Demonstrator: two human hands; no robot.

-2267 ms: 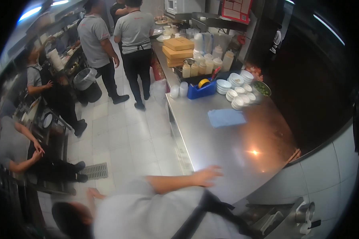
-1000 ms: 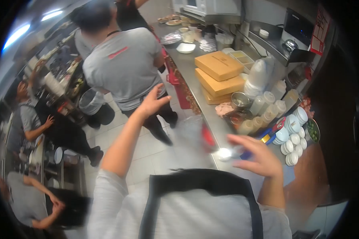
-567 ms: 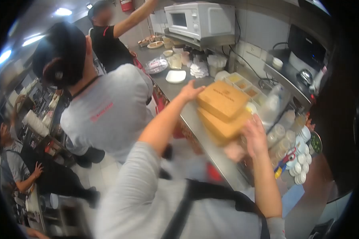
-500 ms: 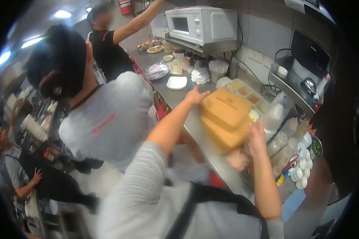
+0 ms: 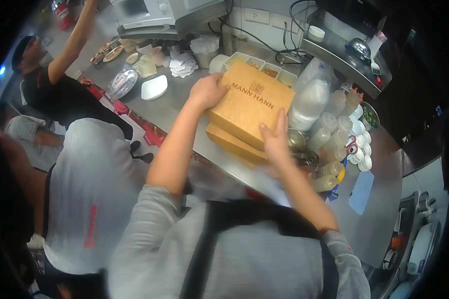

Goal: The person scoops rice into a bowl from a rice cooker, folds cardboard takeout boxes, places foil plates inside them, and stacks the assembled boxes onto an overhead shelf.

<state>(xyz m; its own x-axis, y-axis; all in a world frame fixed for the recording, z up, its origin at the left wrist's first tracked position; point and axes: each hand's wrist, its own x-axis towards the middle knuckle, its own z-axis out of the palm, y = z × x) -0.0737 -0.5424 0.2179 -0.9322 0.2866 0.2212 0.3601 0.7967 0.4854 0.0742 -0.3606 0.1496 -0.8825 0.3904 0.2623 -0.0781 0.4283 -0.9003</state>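
A brown cardboard takeout box (image 5: 252, 94) printed "MANN HANN" is between my two hands. It rests on a second brown box (image 5: 232, 143), shifted slightly, above the steel counter. My left hand (image 5: 209, 92) grips the upper box's left edge, thumb on the lid. My right hand (image 5: 276, 137) grips its near right edge with the thumb on top and fingers along the side. The lower box's right end is hidden behind my right hand. Just behind the boxes, a divided container (image 5: 284, 77) holds toppings.
Squeeze bottles (image 5: 329, 144), a plastic-wrapped stack (image 5: 308, 104) and small white cups (image 5: 366, 149) stand on the right. A white dish (image 5: 154, 88) sits left on the counter (image 5: 184, 117). Co-workers (image 5: 95, 174) stand close on the left; a microwave (image 5: 149, 15) is above.
My view has swung right and closer to the counter. My right hand has come onto the upper box's near edge. The boxes now sit further left in view, the print facing me more clearly.
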